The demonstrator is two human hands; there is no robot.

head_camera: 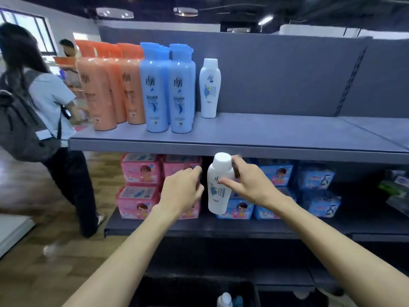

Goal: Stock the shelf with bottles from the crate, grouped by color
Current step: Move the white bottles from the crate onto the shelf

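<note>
Gripping white bottle [219, 185], right hand [250, 182] raised

A shop: gondola shelf [243, 149] of shampoo bottles [155, 89], boxed goods [141, 169] below

Both bare forearms stretched forward and up. Left hand [183, 191] hanging free, fingers loosely curled, holding nothing. Right hand [250, 182] just beside it, thumb and fingers pinching a white bottle [218, 191] upright.

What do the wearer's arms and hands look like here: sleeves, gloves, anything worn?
Both forearms are bare up to the frame edge, with no sleeves in view. The left hand and right hand are bare too: no gloves, and no watch, rings or wristbands visible.
</note>
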